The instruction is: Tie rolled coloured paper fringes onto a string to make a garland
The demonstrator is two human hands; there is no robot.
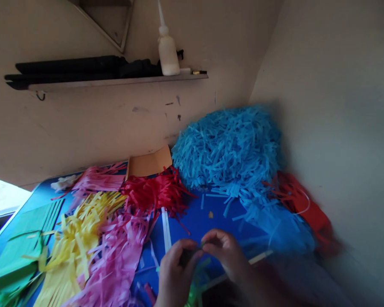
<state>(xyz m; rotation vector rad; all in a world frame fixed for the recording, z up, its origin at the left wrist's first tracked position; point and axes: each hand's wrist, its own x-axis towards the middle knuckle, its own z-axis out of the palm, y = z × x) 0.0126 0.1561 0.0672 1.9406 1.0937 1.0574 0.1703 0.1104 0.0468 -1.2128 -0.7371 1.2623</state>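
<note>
Near the front of the blue table (217,217), my left hand (179,270) and my right hand (226,256) meet fingertip to fingertip. Both are closed in a pinch. Whatever sits between the fingers is too small and dark to make out. Light green paper strips (198,279) show just below the hands, partly hidden by them; I cannot tell whether they are held. To the left of my left hand lies pink-purple fringed paper (121,247). A white strip (166,230) runs across the table behind it.
A big heap of blue fringed paper (230,145) stands in the corner, with red-orange paper (313,213) at its right. Red (156,189), yellow (80,230) and green fringed paper (16,251) lie leftward. A wall shelf (115,82) holds a white squeeze bottle (168,53).
</note>
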